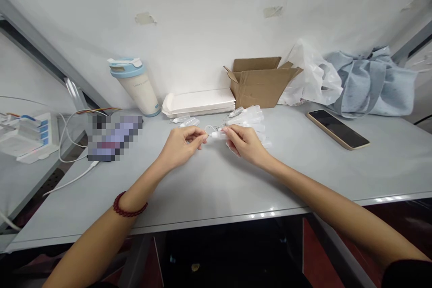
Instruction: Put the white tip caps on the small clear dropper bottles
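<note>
I have both bare hands over the middle of the table [216, 180], working at one small translucent white tube [219, 135]. The tube lies roughly level, between the hands, with its narrow end toward the left.

Left hand [182, 145]: fingers pinched together at the narrow end of the tube; I cannot tell exactly which part lies between them. A dark red beaded bracelet [129, 207] encircles the left wrist.

Right hand [245, 145]: thumb and index finger pressed onto the body of the tube, the other fingers curled beneath. A thin pale loop [211, 128] shows just above the narrow end.

Surrounding items:
- A pile of similar tubes [248, 117] lies just beyond the right hand; a smaller group [190, 121] lies beyond the left hand.
- Flat white boxes [200, 101] are stacked at the far side, with an open cardboard box [261, 87] to their right.
- A white plastic bag [312, 76] and a grey-blue cloth bag [381, 85] are at far right; a phone in a tan case [337, 129] lies nearer.
- A cream tumbler with a blue lid [138, 87] stands at far left. Nearer, a pixelated object [114, 138] lies beside a white cable [72, 181].
</note>
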Motion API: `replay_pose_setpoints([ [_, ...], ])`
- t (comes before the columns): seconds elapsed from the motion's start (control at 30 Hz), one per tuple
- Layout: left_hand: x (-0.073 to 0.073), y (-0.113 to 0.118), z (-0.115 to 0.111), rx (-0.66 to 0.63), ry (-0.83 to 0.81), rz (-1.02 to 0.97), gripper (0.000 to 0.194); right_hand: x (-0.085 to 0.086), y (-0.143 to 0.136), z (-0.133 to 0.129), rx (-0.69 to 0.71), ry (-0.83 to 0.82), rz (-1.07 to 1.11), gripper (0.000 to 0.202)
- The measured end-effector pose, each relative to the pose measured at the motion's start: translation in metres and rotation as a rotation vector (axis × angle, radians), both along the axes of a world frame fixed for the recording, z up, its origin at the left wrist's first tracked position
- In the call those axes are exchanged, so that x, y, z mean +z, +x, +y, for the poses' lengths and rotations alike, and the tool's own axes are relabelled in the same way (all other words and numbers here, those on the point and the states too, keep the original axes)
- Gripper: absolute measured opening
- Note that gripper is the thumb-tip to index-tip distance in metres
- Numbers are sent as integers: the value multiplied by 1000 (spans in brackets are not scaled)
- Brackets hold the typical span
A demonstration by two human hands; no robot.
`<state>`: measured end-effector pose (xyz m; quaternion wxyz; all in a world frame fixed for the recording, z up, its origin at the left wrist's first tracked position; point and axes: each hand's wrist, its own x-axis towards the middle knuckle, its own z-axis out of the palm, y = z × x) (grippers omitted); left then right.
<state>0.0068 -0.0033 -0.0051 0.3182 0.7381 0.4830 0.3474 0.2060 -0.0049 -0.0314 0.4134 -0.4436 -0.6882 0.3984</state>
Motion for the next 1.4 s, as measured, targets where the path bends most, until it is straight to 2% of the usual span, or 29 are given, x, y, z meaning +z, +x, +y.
replay_pose_setpoints([
  [0.07,4,-4,3,35,19,-11,16,3,1,1,6,6,34,38],
  [0.17,6,-16,11,141,51,6,17,6,6,5,-66,4,37,40],
  [0.27,4,-28,20,270,106,147,17,2,10,12,-133,39,-146,33],
  [0.33,0,-33,24,336,208,336,15,-3,11,15,-133,152,-363,25],
  [0.4,-5,-34,26,325,231,514,17,-7,10,16,-111,252,-590,23],
  [0.5,-12,-30,24,302,186,689,20,-10,7,13,-54,312,-824,25],
  [0.67,-14,-25,23,287,104,821,23,-10,4,8,2,336,-1071,33],
  [0.8,-13,-24,23,289,35,888,25,-9,4,8,11,344,-1151,38],
  [0.93,-11,-23,23,302,-11,883,26,-7,4,7,0,282,-1076,35],
  [1.07,-10,-22,24,284,-3,755,29,-7,5,9,-71,299,-811,30],
  [1.2,-10,-21,24,244,-42,505,33,-6,7,11,-103,312,-407,20],
  [1.3,-10,-19,22,191,-140,248,25,-2,8,9,-99,228,-156,22],
  [1.4,-7,-16,20,101,-205,64,28,3,7,6,-97,123,16,29],
])
